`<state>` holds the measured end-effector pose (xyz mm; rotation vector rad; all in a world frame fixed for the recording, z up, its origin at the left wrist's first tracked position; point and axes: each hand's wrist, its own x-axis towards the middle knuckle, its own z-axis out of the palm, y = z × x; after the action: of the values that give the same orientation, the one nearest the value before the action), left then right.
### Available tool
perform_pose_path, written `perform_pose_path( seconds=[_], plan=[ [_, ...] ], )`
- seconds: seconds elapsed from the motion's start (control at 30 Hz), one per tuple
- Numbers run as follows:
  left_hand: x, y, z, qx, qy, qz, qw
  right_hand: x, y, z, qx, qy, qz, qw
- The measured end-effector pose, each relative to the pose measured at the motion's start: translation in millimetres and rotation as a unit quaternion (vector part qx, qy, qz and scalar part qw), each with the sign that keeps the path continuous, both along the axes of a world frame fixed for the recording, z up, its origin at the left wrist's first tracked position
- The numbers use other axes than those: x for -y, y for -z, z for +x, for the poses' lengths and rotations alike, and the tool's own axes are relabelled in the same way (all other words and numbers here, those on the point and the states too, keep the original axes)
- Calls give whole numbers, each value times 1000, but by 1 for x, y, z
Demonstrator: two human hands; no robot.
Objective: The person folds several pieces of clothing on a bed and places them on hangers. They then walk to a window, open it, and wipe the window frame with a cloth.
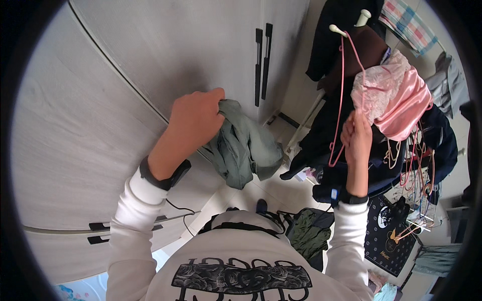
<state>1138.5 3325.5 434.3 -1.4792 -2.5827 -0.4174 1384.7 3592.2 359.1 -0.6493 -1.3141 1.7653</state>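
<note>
My left hand (197, 116) grips a grey-green cloth garment (241, 146), which hangs in folds in front of a pale wardrobe door. On the right, my right hand (357, 137) has its fingers closed on a pink clothes hanger (342, 98). The hanger's upper end is near a cream peg of a coat rack (337, 30); whether it hangs on the peg I cannot tell. A pink satin garment with lace (404, 101) hangs just beyond my right fingers.
The wardrobe (94, 131) with black handles (263, 67) fills the left. Dark clothes (324, 146) and several hangers (418, 169) crowd the rack at right. A dark green garment (308, 233) lies low beside me, and a black patterned mat (388, 240) is at the lower right.
</note>
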Motion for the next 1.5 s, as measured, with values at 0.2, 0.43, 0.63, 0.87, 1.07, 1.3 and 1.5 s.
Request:
perform_pose_path(
  seconds=[0.2,0.43,0.63,0.87,1.07,1.3,1.5],
  plan=[
    [-22,4,11,56,24,-15,998,-51,-23,-41,6,43,107,993],
    [-19,10,7,88,16,-13,996,-82,-63,-76,74,8,170,983],
    [-16,12,-9,125,-4,16,992,-32,-67,-55,81,-64,183,978],
    [-30,6,-36,206,-23,-12,978,46,-10,11,98,-32,177,979],
    [-27,18,-45,153,-7,-22,988,79,12,80,96,-59,125,986],
    [-40,32,-42,103,44,-24,993,104,30,92,200,-58,231,950],
    [-57,32,-41,104,31,20,994,115,9,93,225,-59,204,951]
  ],
)
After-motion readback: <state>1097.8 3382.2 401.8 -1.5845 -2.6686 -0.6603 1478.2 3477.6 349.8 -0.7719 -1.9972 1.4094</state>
